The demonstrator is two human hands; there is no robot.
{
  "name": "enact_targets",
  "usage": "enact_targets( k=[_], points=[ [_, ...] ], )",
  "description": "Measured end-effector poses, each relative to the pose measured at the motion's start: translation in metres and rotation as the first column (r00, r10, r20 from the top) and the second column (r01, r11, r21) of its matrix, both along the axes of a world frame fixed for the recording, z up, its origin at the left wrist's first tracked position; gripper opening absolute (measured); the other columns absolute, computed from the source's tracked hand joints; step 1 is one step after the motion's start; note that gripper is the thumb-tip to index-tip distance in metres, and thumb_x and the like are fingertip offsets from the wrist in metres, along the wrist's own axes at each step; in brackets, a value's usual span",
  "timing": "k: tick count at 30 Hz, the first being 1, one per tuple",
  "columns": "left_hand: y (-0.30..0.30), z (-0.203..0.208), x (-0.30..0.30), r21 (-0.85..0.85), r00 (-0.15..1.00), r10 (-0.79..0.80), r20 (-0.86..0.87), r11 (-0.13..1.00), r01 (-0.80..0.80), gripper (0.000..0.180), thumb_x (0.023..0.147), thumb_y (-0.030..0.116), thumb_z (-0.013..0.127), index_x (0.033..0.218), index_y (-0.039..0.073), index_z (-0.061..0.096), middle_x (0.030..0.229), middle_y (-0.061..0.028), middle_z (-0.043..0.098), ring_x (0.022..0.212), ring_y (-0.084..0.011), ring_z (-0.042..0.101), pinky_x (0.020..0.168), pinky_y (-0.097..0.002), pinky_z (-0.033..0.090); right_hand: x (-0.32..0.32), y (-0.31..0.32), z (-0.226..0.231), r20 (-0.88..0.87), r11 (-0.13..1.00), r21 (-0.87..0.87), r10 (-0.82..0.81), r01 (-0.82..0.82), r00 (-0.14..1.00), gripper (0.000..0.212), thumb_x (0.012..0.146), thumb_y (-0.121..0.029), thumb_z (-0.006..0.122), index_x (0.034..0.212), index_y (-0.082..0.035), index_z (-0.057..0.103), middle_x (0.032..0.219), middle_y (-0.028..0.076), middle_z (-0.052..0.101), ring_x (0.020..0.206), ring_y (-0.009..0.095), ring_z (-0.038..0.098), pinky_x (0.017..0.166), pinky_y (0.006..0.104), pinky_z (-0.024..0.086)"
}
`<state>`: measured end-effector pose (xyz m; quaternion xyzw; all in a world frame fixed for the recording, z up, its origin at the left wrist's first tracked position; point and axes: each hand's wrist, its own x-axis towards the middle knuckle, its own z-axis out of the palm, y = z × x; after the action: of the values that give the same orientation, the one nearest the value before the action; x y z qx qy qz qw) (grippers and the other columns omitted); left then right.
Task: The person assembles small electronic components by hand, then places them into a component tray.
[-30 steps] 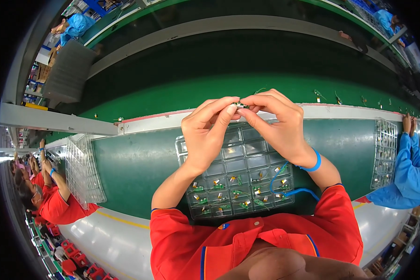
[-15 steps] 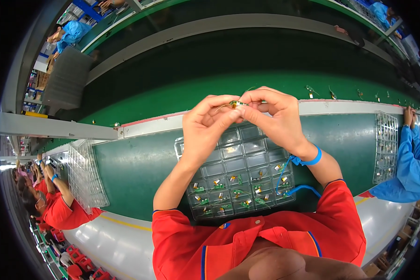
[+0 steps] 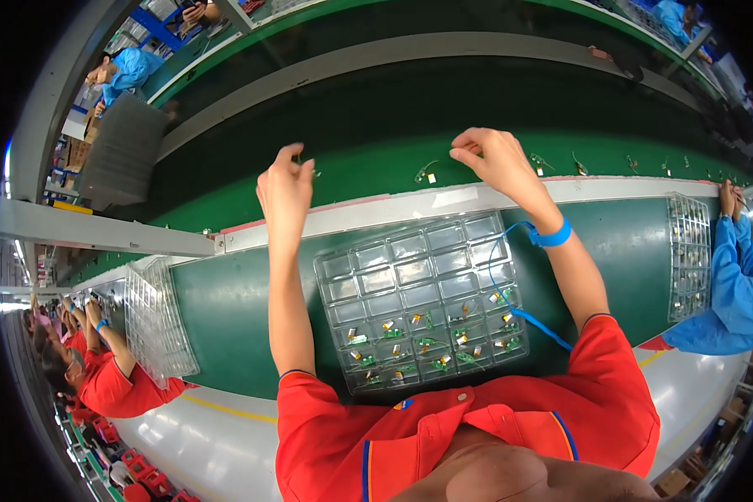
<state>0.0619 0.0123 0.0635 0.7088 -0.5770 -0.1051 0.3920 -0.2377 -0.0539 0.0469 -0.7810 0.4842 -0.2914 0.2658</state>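
- Red short sleeves (image 3: 309, 418) on both arms; forearms (image 3: 289, 309) reach forward over a green worktop (image 3: 243, 284), hands well apart
- Left hand (image 3: 284, 191): raised at the near edge of a green belt (image 3: 376, 163), fingers curled, tips of thumb and forefinger near each other; some tiny blurred detail shows beside the tips — cannot tell whether anything is gripped
- Right hand (image 3: 504, 163): over the belt, back of the hand upward, fingers loosely bent and pointing left, a gap between them and the thumb; blue wrist strap (image 3: 550, 235) round this wrist, blue cord (image 3: 545, 327) by the tray's right side
- Clear plastic tray (image 3: 420, 273): on the worktop between the forearms, slightly askew, a grid of rectangular compartments; rows nearest the body hold small green circuit boards (image 3: 441, 364) with silver and amber parts; farther rows reflect light
- Further clear trays (image 3: 155, 322) at far left, overlapping; another filled tray (image 3: 688, 259) at far right, beside a co-worker in blue (image 3: 699, 326)
- Small wired board (image 3: 429, 177): lies on the belt between the two hands, touching neither — nearer the right one, just beyond the pale rail (image 3: 309, 216)
- More boards (image 3: 580, 165) spaced along the belt, right of the right hand
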Motion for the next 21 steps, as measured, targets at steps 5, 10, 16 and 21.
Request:
enact_targets(
  k=[5, 10, 16, 21],
  points=[
    [-0.023, -0.03, -0.006, 0.172, 0.949, -0.103, 0.298, 0.984, 0.053, 0.023, 0.079, 0.019, 0.069, 0.096, 0.002, 0.069, 0.073, -0.0155, 0.067, 0.07, -0.0298, 0.067, 0.065, -0.0369, 0.051, 0.007, 0.005, -0.03, -0.35, 0.995, 0.021, 0.097, -0.096, 0.932, 0.027, 0.077, -0.029, 0.07, 0.075, -0.002, 0.071, 0.073, 0.017, 0.066, 0.071, 0.033, 0.065, 0.065, 0.0404, 0.052],
    [-0.046, -0.066, -0.076, 0.288, 0.862, -0.507, 0.011, 0.827, 0.483, 0.021, 0.075, 0.019, 0.069, 0.088, 0.002, 0.069, 0.074, -0.0165, 0.066, 0.07, -0.0328, 0.065, 0.063, -0.0393, 0.05, 0.053, -0.005, -0.048, -0.412, 0.996, 0.035, 0.088, -0.081, 0.907, 0.02, 0.071, -0.02, 0.064, 0.075, -0.002, 0.071, 0.08, 0.022, 0.067, 0.08, 0.036, 0.067, 0.071, 0.0453, 0.054],
    [-0.041, -0.032, -0.086, 0.099, 0.657, -0.359, -0.663, 0.828, 0.552, 0.016, 0.086, 0.001, 0.062, 0.098, -0.009, 0.064, 0.077, -0.0095, 0.066, 0.062, -0.0127, 0.062, 0.056, -0.0232, 0.051, 0.03, 0.027, 0.0, 0.31, 0.993, -0.11, 0.071, -0.038, 0.948, 0.013, 0.074, -0.007, 0.065, 0.082, 0.003, 0.066, 0.074, 0.018, 0.067, 0.074, 0.033, 0.067, 0.066, 0.0393, 0.054],
    [-0.002, 0.018, -0.078, 0.025, 0.53, -0.28, -0.8, 0.868, 0.496, 0.02, 0.087, 0.001, 0.062, 0.104, -0.009, 0.064, 0.087, -0.0132, 0.068, 0.076, -0.017, 0.068, 0.069, -0.0251, 0.056, 0.038, 0.056, 0.026, 0.184, 0.76, -0.644, 0.263, -0.086, 0.947, 0.009, 0.073, -0.005, 0.062, 0.081, -0.001, 0.064, 0.081, 0.013, 0.064, 0.082, 0.026, 0.06, 0.068, 0.034, 0.052]
  ],
)
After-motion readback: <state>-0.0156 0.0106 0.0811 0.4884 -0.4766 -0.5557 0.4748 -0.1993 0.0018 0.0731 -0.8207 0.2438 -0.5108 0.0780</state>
